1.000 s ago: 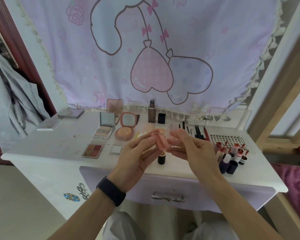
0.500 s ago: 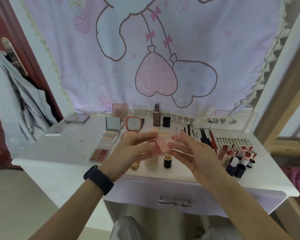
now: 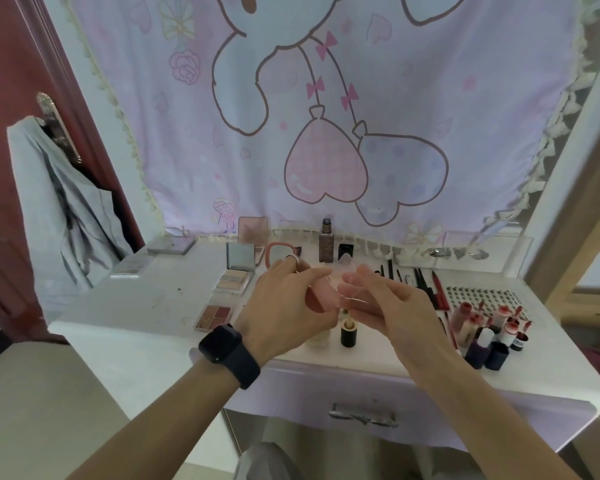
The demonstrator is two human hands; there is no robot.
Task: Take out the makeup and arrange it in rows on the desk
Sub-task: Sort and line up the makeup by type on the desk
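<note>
The left hand (image 3: 284, 308) gripped a small pink compact (image 3: 321, 296) by its left side, above the desk (image 3: 146, 306). Just right of that grip, the right hand (image 3: 390, 306) pinched what looked like its clear lid (image 3: 347, 274). The compact seemed light, rigid and slick, with a delicate hinge, so best held by its edges.

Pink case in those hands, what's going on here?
A person is holding a small pink case over the white desk: the left hand grips it, and the right hand pinches what looks like a clear piece beside it. On the desk's left lie eyeshadow palettes; lip tubes stand on its right.
</note>
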